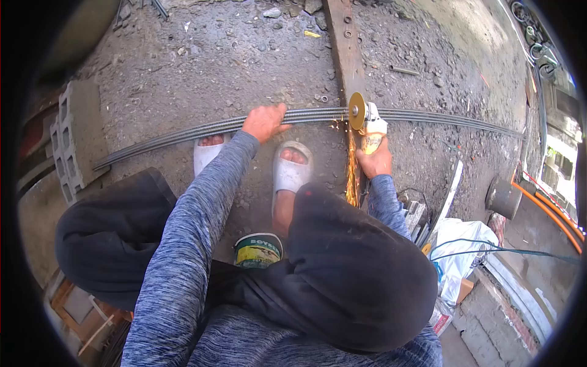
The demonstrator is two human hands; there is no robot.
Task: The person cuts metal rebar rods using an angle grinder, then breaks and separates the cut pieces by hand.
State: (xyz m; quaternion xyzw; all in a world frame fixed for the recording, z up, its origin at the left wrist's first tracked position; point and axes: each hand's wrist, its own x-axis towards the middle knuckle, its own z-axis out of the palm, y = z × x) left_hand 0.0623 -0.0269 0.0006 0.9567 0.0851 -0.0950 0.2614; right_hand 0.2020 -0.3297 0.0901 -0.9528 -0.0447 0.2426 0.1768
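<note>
A bundle of several thin steel bars (195, 131) runs across the view from left to right, just above the ground. My left hand (266, 122) is wrapped round the bundle left of the middle. In my right hand (376, 160) is a yellow angle grinder (373, 136), gripped by its body. Its cutting disc (357, 111) stands upright against the bars, and a stream of orange sparks (351, 174) sprays down toward me. Under the bars near the disc lies a long brown beam (346, 55). The exact contact point is hidden behind the disc.
A hollow concrete block (79, 140) stands by the bars' left end. My slippered feet (293, 168) are close below the bars. A green paint can (258, 250) sits between my legs. At right are a white plastic bag (465, 244), a dark cable and orange hoses (550, 211).
</note>
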